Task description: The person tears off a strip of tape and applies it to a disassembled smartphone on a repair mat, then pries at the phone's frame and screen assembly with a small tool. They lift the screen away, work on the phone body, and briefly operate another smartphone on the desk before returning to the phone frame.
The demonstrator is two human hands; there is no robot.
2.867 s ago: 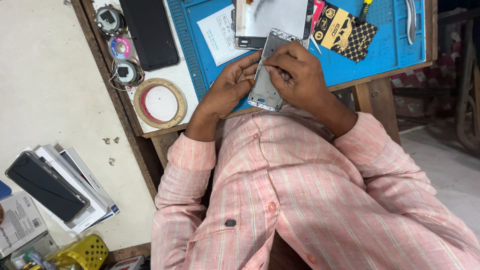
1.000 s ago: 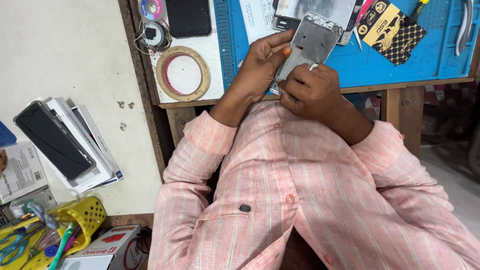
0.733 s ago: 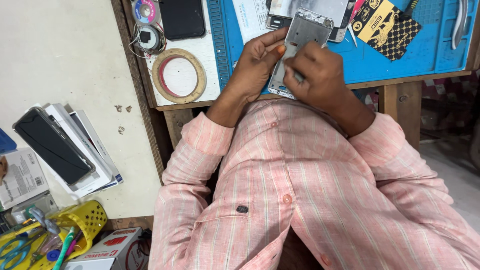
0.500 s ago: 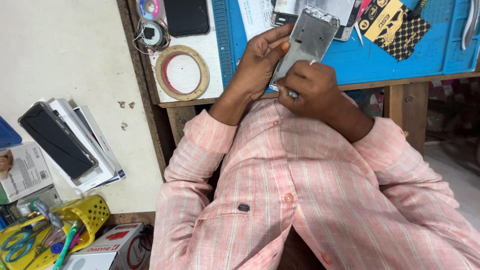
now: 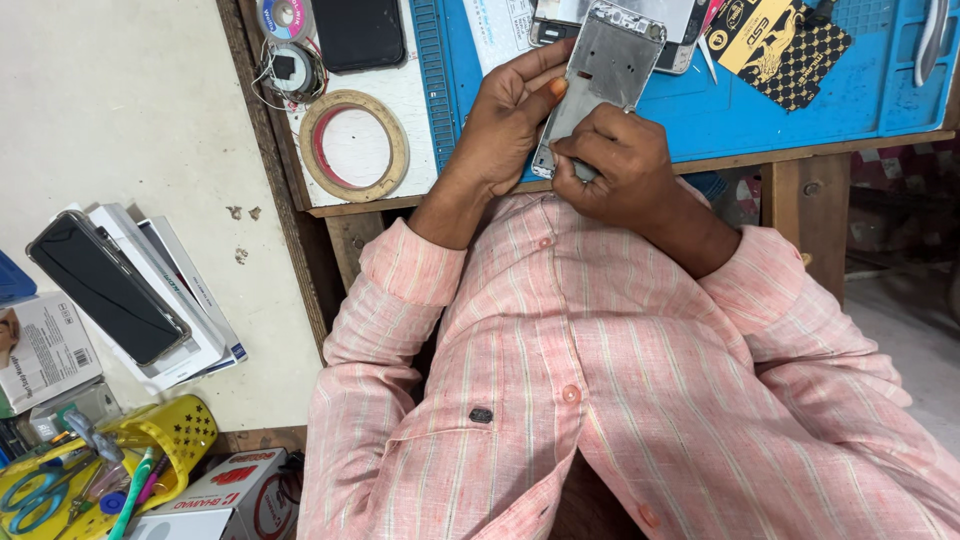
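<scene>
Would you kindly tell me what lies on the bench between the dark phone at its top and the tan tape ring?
In the head view, a small spool with tangled thin wire lies between the dark phone and the tape ring.

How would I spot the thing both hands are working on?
Find the blue work mat on the wooden table. At its near edge the left hand and right hand hold a silver phone frame: bare metal, unlike the black-screened phones nearby.

Tape ring [image 5: 353,145] left of hands, apart
</scene>
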